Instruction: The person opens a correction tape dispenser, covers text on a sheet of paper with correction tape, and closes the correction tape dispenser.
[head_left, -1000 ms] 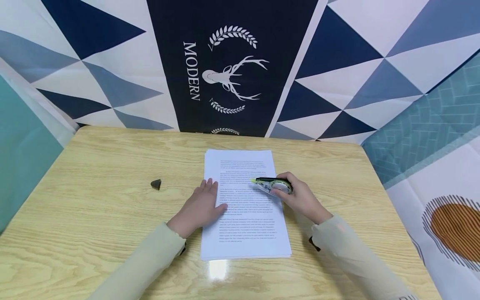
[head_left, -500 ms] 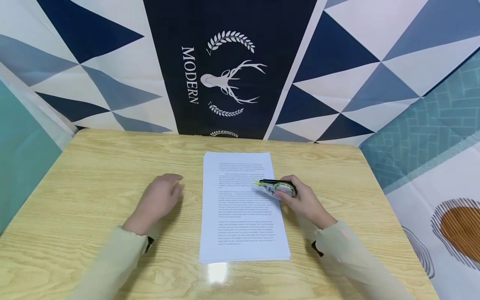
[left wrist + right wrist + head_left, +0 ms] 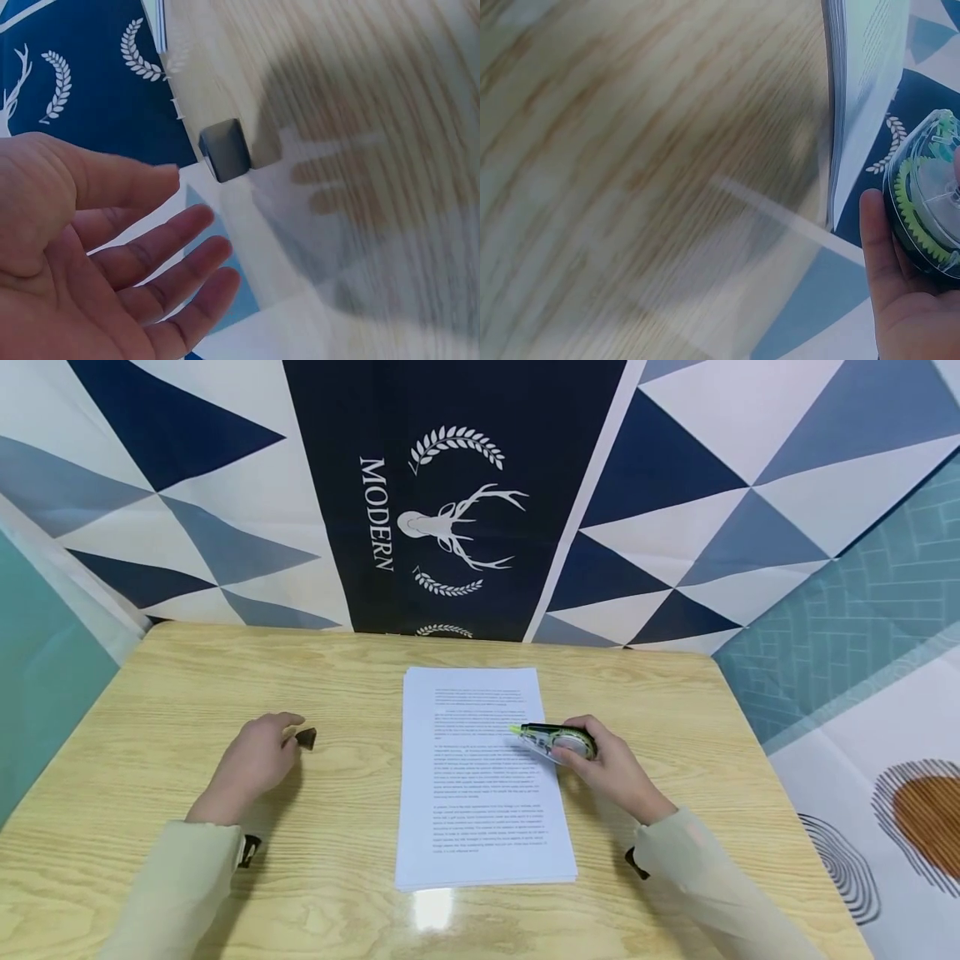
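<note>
Left hand (image 3: 255,764): fingers loose and spread, nothing in it. It's over the left part of the tabletop (image 3: 345,827), between left edge and paper stack (image 3: 483,864). Small dark block (image 3: 225,150) sits just past thumb and fingertips; left wrist view shows a gap, no contact. Block is well in from the left edge, with a wide strip of wood between it and the stack.

Right hand (image 3: 611,768): gripping the correction tape (image 3: 558,741), yellow-green tip pointing left over the stack's right half. Can't tell if tip touches paper.

Stack: slightly right of tabletop middle, narrow wood strip to the far edge, wider one to the right edge. Patterned backdrop (image 3: 442,402) rises right behind the far edge. Near edge out of view.
</note>
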Demonstrator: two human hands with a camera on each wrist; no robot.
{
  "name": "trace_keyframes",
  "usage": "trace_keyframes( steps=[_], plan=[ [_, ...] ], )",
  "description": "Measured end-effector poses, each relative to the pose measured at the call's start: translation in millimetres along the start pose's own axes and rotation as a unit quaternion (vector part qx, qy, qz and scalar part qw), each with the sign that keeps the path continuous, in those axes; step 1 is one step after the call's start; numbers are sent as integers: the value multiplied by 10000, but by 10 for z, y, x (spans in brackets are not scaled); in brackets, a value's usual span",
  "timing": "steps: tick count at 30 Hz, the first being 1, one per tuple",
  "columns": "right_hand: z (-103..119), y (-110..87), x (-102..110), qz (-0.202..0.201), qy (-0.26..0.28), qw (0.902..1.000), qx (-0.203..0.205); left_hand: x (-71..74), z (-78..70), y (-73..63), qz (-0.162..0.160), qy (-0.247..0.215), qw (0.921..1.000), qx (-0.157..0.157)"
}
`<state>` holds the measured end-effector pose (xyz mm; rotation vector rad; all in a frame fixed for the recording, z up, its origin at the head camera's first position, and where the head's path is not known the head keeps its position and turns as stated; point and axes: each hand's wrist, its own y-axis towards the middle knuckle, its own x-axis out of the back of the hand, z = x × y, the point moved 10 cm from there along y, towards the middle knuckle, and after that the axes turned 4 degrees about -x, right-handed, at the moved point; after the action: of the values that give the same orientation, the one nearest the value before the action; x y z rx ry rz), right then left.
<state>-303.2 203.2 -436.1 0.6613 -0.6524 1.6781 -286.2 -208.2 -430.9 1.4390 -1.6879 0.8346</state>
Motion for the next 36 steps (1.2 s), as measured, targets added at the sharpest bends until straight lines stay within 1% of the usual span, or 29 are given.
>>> trace_keyframes(
  steps=[5,9,11,20,27,36],
  plan=[
    [0,-17,-2,-25,2,10000,-8,-66,74,20,274,-47,9995,134],
    [-1,-21,-12,-12,-12,10000,0,-112,97,39,457,-70,9988,178],
    [-2,-24,-16,-3,-10,10000,-8,-123,100,46,499,-70,9986,171],
    [11,-33,-23,18,-3,10000,5,-141,94,64,547,-95,9983,154],
    [2,-33,-41,57,-69,10000,-3,-129,88,74,432,-19,9990,88],
    [-34,-39,-54,65,-87,9999,-68,-156,93,66,394,-66,9991,121]
  ],
)
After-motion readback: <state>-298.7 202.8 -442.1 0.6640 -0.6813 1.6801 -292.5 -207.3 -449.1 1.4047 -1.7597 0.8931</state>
